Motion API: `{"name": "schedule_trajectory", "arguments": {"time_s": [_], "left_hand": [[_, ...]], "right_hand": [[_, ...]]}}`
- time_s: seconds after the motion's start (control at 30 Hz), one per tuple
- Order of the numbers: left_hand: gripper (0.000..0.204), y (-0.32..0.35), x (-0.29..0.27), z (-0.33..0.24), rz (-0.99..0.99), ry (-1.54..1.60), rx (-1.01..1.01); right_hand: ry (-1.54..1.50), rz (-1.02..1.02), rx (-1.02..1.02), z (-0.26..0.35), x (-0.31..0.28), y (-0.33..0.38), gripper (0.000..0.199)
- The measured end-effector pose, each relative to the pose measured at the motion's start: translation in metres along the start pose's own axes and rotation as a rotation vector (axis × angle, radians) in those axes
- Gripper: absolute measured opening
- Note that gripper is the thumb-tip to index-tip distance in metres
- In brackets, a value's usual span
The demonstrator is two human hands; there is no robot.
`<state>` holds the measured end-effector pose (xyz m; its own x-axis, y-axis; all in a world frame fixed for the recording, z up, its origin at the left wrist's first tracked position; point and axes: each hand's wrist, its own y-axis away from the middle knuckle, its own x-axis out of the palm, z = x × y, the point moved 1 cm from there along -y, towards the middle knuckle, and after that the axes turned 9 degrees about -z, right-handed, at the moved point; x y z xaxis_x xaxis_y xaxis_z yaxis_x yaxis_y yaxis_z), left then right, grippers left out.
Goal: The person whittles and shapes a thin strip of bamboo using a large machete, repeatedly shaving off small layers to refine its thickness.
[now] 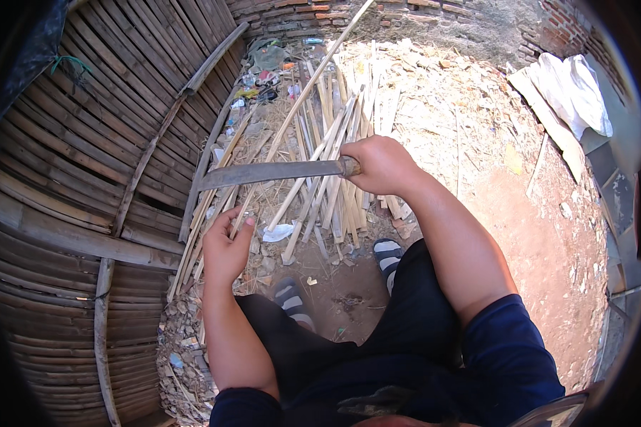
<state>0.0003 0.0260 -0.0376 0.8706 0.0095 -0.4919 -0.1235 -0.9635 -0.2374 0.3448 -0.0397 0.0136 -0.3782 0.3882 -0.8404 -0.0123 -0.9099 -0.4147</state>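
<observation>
My right hand (384, 165) is closed round the handle of a machete (271, 172). Its long, dull grey blade points left and crosses in front of a long, pale bamboo strip (303, 96). I cannot tell whether blade and strip touch. Below the blade, my left hand (226, 249) grips the strip's near end between thumb and fingers. From there the strip slants up and away to the right, past the top of the view. Beneath both hands a loose pile of split bamboo strips (332, 181) lies on the ground, partly hidden by the blade.
A bamboo slat wall (142, 107) rises close on my left, and a brick wall (292, 18) stands at the far end. Litter (263, 78) and chips cover the ground. A white sack (573, 92) lies at the far right. My sandalled feet (388, 262) are just before the pile.
</observation>
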Motion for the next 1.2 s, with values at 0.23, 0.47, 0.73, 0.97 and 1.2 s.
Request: {"name": "schedule_trajectory", "arguments": {"time_s": [0.23,0.47,0.73,0.97,1.2], "left_hand": [[0.048,0.007,-0.018,-0.024,0.146,-0.026,-0.085],[0.046,0.008,-0.032,-0.01,0.142,0.024,-0.051],[0.037,0.008,-0.038,-0.005,0.136,0.069,0.106],[0.038,0.017,-0.059,-0.022,0.189,-0.023,-0.036],[0.039,0.019,-0.055,-0.018,0.184,-0.056,0.042]], "right_hand": [[-0.041,-0.1,0.269,-0.024,-0.019,0.003,0.03],[-0.02,-0.075,0.367,-0.031,-0.036,0.007,0.034],[0.024,0.095,-0.038,0.046,-0.018,0.003,0.035],[0.001,-0.177,0.465,-0.005,-0.057,-0.001,0.042],[0.127,0.087,0.165,0.048,-0.044,0.001,0.034]]}}
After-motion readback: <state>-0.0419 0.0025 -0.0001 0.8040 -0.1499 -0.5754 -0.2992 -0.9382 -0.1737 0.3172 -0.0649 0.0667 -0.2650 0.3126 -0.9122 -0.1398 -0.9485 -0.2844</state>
